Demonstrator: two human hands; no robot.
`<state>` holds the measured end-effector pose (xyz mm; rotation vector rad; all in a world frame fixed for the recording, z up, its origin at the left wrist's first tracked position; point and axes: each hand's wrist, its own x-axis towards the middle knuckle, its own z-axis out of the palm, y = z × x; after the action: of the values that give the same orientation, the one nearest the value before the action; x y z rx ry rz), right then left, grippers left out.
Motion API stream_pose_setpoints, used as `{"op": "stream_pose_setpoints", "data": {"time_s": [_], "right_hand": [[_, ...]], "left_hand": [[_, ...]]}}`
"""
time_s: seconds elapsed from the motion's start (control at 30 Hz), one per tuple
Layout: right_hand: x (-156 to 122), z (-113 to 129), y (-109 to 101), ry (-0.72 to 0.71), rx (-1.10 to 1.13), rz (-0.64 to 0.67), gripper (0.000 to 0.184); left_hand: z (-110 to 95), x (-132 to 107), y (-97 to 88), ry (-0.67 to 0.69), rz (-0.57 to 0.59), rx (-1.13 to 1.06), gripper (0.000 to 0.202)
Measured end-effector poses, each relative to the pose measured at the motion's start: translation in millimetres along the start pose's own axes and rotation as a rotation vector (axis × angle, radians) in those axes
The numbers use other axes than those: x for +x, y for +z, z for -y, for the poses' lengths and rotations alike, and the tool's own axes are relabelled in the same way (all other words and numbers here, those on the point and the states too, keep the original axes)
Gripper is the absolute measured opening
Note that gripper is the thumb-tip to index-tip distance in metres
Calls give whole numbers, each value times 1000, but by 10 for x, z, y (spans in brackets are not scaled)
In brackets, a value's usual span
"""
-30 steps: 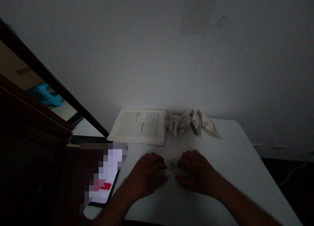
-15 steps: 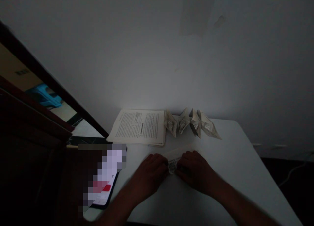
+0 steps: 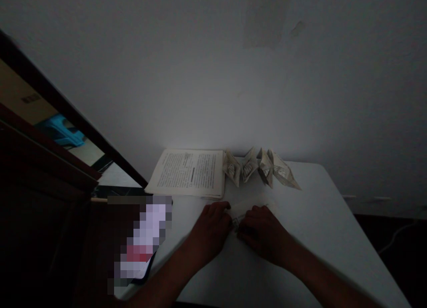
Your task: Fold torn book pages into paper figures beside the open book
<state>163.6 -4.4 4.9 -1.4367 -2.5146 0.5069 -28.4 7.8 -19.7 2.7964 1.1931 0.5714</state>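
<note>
Paper (image 3: 237, 212), a folded printed sheet, lies pressed flat on the white surface (image 3: 316, 219), mostly hidden beneath and between the fingers of both hands, seemingly pinned so a crease can set. The left hand (image 3: 211, 230) rests palm down with its fingers together on the sheet's left part; the right hand (image 3: 263, 230) meets it fingertip to fingertip, its fingers curled and pressing on the right part. Both forearms angle in from the near edge, wrists low. Just beyond the fingertips lies an open book (image 3: 190, 172), and to its right a row of folded paper boats (image 3: 262, 169) against the wall, well clear of the hands. Left of the left wrist, a phone (image 3: 138, 254) glows at the surface's edge.
</note>
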Motion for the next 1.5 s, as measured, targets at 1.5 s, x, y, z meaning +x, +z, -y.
{"op": "stream_pose_setpoints", "data": {"time_s": [1.5], "right_hand": [[-58, -48, 108, -37, -49, -61, 20]], "left_hand": [[-189, -259, -85, 62, 66, -11, 33]]}}
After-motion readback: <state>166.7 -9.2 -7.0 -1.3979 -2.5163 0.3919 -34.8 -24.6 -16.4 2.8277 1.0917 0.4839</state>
